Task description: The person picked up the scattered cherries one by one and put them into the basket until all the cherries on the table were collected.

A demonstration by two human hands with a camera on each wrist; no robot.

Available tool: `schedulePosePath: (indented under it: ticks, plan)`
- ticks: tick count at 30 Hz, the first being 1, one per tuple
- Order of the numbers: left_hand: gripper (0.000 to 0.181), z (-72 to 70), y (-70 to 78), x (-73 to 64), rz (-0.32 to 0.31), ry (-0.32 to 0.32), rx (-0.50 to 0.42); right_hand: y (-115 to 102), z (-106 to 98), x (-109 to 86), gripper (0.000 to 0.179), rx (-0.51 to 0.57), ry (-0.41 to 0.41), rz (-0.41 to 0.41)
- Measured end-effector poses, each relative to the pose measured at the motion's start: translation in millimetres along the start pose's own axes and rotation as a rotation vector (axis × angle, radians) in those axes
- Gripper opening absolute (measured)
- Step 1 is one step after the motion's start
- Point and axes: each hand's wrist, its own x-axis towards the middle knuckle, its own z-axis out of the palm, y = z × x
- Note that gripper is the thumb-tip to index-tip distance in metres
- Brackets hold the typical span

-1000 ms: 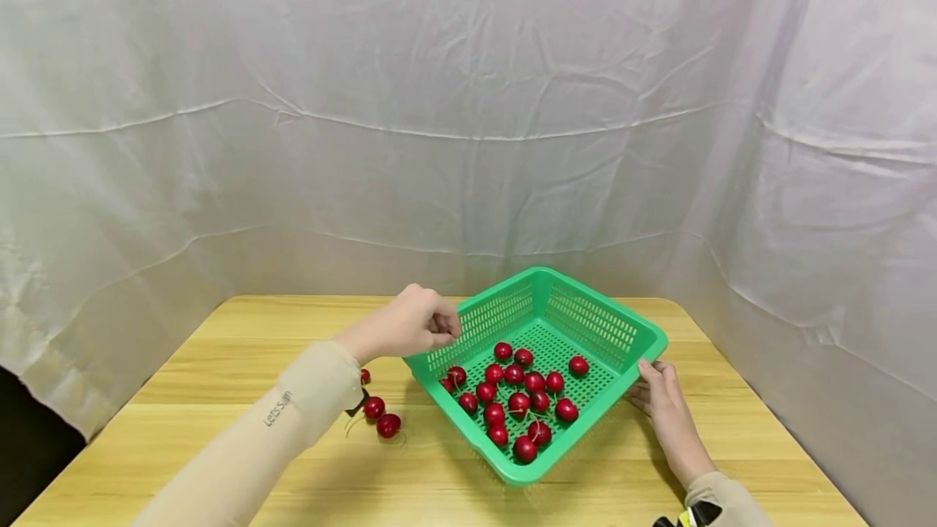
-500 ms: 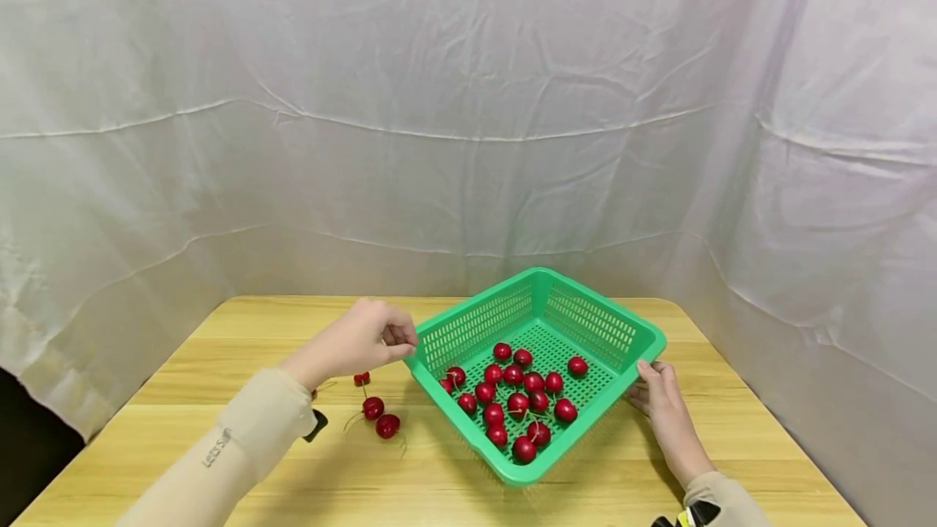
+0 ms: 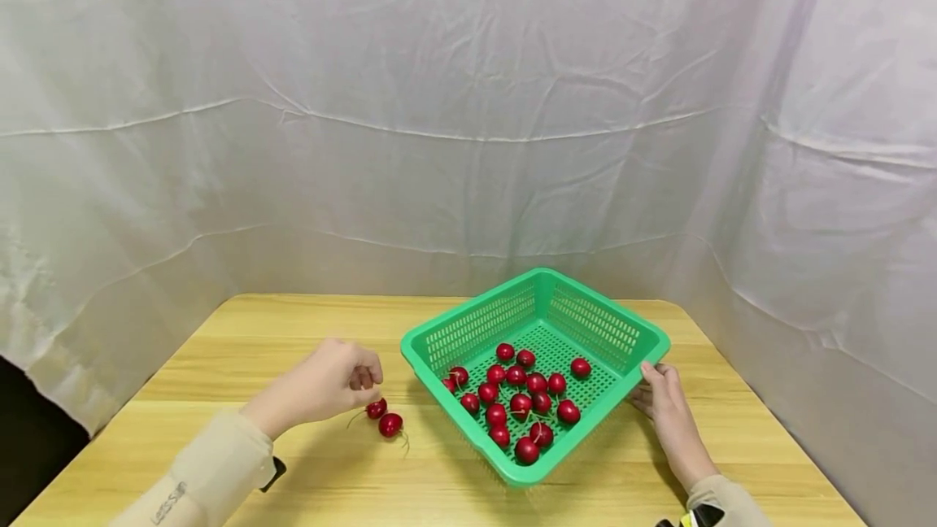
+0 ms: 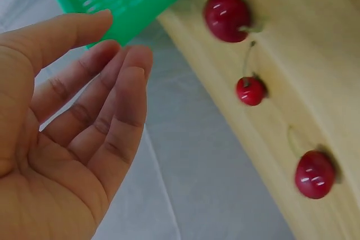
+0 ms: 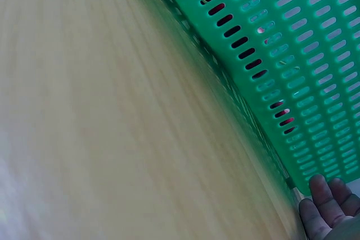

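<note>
My left hand hovers over the table just left of the loose cherries, fingers loosely bent. In the left wrist view nothing lies between its thumb and fingers. Right by its fingertips are a red cherry with a stem and another cherry. The left wrist view shows a smaller cherry and one more cherry along the table, hidden behind the hand from above. A green plastic basket holds several cherries. My right hand grips its right corner, thumb on the rim, fingers underneath.
The wooden table carries the basket right of its middle. Pale cloth hangs behind the table and along both sides.
My left hand has moved from over the basket's left rim, left and down to the loose cherries. The right hand and basket stay almost in place.
</note>
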Motion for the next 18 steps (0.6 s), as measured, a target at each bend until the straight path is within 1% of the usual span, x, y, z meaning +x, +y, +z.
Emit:
schedulePosePath:
  ticks: [3, 5, 8, 12, 14, 18]
  plan:
    - [0.013, 7.5, -2.5, -6.0, -0.016, -0.007, 0.025, -1, 0, -0.1, 0.057, 0.010, 0.007, -0.001]
    - [0.015, 11.8, -3.9, -8.8, -0.012, -0.018, 0.039, 0, 0, 0.6, 0.056, 0.013, 0.009, -0.003]
    - [0.018, 16.7, -6.0, -12.4, 0.003, -0.029, 0.077, 0, -1, 0.9, 0.056, 0.014, 0.008, -0.002]
    - [0.020, 20.6, -8.1, -17.6, 0.026, -0.014, 0.129, 0, 0, 1.0, 0.057, 0.017, 0.009, -0.003]
    - [0.020, 23.1, -8.8, -19.9, 0.026, -0.010, 0.133, 0, 0, 0.9, 0.057, 0.015, 0.008, -0.003]
    - [0.020, 29.2, -9.8, -23.6, -0.003, -0.024, 0.111, 2, 0, 1.8, 0.057, 0.008, 0.000, -0.006]
